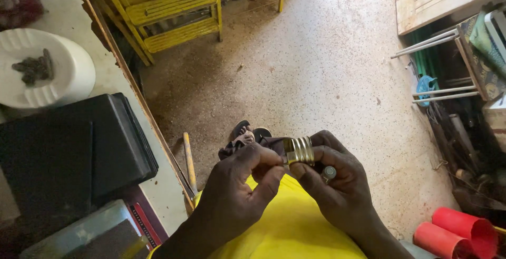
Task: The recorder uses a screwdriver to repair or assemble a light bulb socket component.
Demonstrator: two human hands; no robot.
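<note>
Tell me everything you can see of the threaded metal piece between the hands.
The threaded metal piece is a short brass-coloured cylinder with ringed grooves around it, shiny, lying roughly sideways. The left hand pinches its left end, where the metal looks bent; the right hand grips its right side. It sits above a yellow garment.

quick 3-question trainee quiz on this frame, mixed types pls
1. True or false: both the left hand and the right hand touch the threaded metal cap.
2. What lies in the white dish on the table? A) dark lumps B) coins C) keys
3. Fill in: the two cylinders at the lower right are ___ in colour.

Key: 1 true; 2 A; 3 red.
</note>
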